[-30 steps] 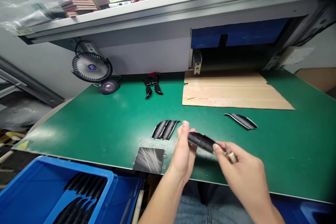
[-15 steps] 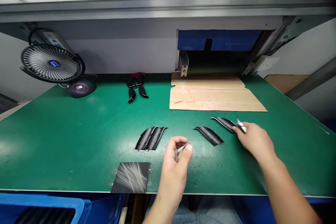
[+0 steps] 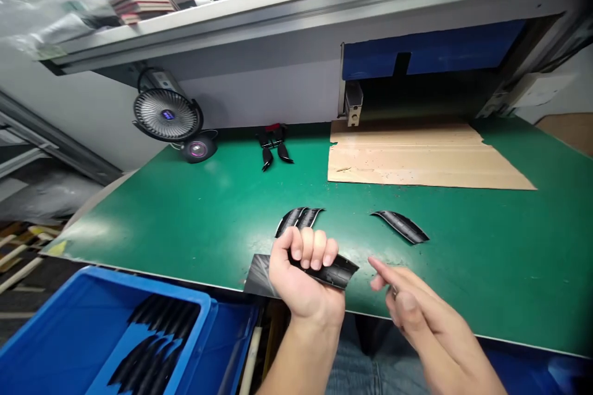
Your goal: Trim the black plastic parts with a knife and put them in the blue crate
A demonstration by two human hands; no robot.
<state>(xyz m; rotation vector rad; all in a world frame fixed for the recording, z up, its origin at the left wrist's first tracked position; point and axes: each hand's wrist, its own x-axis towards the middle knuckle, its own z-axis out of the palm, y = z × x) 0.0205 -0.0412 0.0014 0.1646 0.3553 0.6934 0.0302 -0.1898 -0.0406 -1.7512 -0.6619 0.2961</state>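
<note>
My left hand (image 3: pixel 306 271) is closed around a curved black plastic piece (image 3: pixel 336 271), whose wide end sticks out to the right. To the right of it is my right hand (image 3: pixel 412 302), index finger stretched toward the piece but apart from it. Its thumb and other fingers are closed on a small knife, of which only a bit of metal shows. Two similar curved pieces (image 3: pixel 300 217) lie side by side behind my left hand, partly covered by it. Another curved piece (image 3: pixel 402 226) rests alone farther right. A dark, scratched square plate (image 3: pixel 259 274) is partly hidden by my left hand.
A blue bin (image 3: pixel 194 299) with rows of black pieces stands at the lower left. At the back are a small fan (image 3: pixel 167 115), several black parts (image 3: pixel 277 151) and a cardboard sheet (image 3: pixel 417 157). A shelf edge (image 3: pixel 278 9) runs above the green table (image 3: pixel 222 210).
The far-right curved piece was picked up and is now in my left hand, which has closed. My right hand moved left and nearer. The view has swung left, bringing more of the bin in.
</note>
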